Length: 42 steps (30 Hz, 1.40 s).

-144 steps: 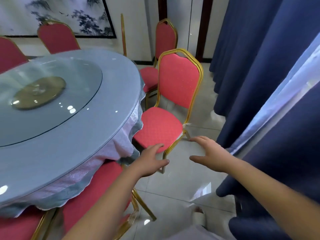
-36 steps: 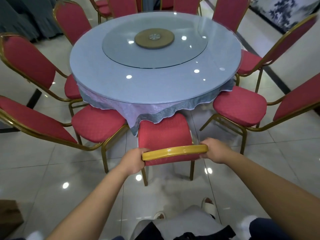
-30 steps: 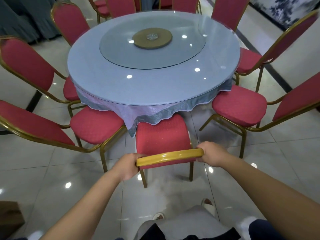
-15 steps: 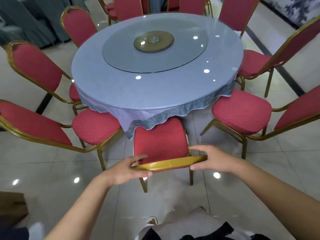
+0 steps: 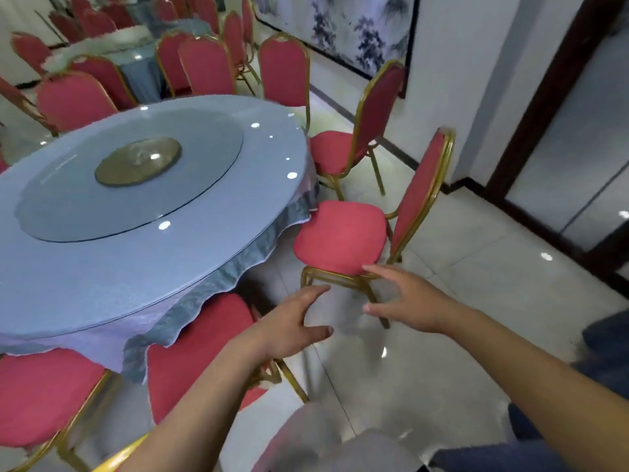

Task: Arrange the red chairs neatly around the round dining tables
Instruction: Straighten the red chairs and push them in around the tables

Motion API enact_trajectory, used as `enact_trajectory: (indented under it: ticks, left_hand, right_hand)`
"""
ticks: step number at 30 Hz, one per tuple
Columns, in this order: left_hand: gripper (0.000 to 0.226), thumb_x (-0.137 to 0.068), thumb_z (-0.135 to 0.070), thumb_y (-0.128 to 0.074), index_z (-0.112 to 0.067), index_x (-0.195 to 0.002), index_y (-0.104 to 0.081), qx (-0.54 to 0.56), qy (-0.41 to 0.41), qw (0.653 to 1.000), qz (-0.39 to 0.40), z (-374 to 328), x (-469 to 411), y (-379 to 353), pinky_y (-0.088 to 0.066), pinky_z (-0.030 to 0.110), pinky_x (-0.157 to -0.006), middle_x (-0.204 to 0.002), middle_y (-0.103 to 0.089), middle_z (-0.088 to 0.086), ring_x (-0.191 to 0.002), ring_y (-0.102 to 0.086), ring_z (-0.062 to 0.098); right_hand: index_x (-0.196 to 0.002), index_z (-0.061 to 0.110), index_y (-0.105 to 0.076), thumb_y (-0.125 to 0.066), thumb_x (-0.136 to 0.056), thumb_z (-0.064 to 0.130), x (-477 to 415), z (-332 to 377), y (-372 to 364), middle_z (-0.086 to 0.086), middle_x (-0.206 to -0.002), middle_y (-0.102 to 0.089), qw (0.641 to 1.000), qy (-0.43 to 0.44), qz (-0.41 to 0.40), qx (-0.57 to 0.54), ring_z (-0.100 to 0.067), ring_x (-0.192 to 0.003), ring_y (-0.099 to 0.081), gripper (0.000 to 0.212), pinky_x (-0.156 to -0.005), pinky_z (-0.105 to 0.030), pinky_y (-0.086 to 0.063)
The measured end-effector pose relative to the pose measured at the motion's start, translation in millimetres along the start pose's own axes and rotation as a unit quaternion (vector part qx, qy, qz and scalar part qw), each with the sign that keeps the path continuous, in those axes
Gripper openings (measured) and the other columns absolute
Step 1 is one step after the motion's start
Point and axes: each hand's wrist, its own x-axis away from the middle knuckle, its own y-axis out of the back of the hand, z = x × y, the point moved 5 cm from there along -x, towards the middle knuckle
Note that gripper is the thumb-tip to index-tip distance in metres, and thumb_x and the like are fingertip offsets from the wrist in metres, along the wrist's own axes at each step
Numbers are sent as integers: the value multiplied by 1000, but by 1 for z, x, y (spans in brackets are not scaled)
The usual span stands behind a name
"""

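Left hand (image 5: 286, 321), right hand (image 5: 405, 301) spread, holding nothing, near red chair (image 5: 340, 236) beside round table (image 5: 102, 267).

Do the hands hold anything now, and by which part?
Nothing is held. The left hand and right hand are open, near the chair.

One view only: a wide-angle camera on the head, looking forward and steeply down from above desk level. The round desk (image 5: 143, 253) crowds in close at 9 o'clock, with a red chair (image 5: 340, 236) near at 1 o'clock. The left hand (image 5: 289, 321) and right hand (image 5: 405, 301) sit just below centre, toward 6 o'clock.
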Motion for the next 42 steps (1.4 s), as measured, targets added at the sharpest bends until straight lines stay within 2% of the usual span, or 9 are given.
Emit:
enact_trajectory:
  ticks: [5,7,11,15,24,32,35,38,42]
  left_hand:
    - [77,-89,-33,-71,-30,-153,-29,-31,-53,998,33,-46,-89,-12,-21,16,-109,-153,-37,-9,-138,-32,4]
    - [80,-88,-37,-71,-32,-154,-26,-38,-56,996,52,-57,-128,-20,-20,17,-109,-155,-33,-11,-137,-29,0]
    - [85,-86,-42,-72,-36,-155,-23,-25,-62,995,78,-79,-216,-32,-22,20,-109,-159,-30,-8,-143,-30,9]
    - [90,-86,-42,-73,-35,-156,-18,18,-64,995,71,-108,-319,-28,-20,23,-109,-161,-26,-5,-144,-28,14]
    - [91,-84,-47,-73,-35,-156,-17,80,-24,997,0,-154,-478,38,-25,40,-115,-159,-28,-2,-144,-28,20]
    - [87,-80,-58,-71,-48,-150,-19,111,77,988,-74,-131,-499,67,-29,41,-113,-160,-24,-9,-137,-32,12]
    - [96,-73,-62,-75,-53,-149,-16,113,125,982,-86,-125,-483,51,-29,37,-112,-159,-23,-14,-130,-29,3]
    - [106,-68,-62,-78,-48,-153,-16,124,188,969,-97,-130,-472,23,-24,33,-115,-160,-21,-16,-139,-26,6]
    - [98,-73,-49,-81,-42,-153,-23,170,280,940,-95,-149,-483,-24,-31,25,-106,-152,-34,-14,-135,-35,10]
  right_hand:
    - [-148,48,-33,-72,-78,60,13,-61,56,13,-158,-32,995,-61,-74,-34,-12,-143,-32,82,-111,-34,-32]
    - [-148,48,-34,-72,-79,60,12,-86,76,14,-158,-32,991,-80,-99,-46,-9,-142,-31,80,-107,-27,-30]
    - [-144,55,-32,-70,-79,63,-9,-133,118,23,-154,-32,984,-109,-132,-46,6,-126,-28,75,-99,-23,-28]
    - [-142,58,-28,-64,-74,71,-59,-176,178,27,-152,-30,981,-133,-131,-47,5,-127,-31,78,-97,-23,-32]
    - [-146,53,-25,-64,-84,63,-182,-219,337,22,-155,-27,989,-117,-70,49,-6,-140,-30,74,-106,-31,-35]
    - [-150,43,-29,-65,-89,51,-313,-223,385,11,-161,-25,988,-2,8,155,-15,-146,-27,72,-113,-40,-33]
    - [-152,42,-27,-67,-87,52,-360,-234,395,7,-162,-23,968,45,76,235,-19,-148,-24,77,-115,-44,-31]
    - [-152,36,-28,-69,-84,47,-398,-247,400,3,-162,-23,925,98,151,334,-22,-148,-23,80,-117,-49,-28]
    - [-135,26,-46,-71,-79,40,-436,-273,398,3,-141,-43,881,171,209,388,-20,-132,-40,62,-107,-45,-34]
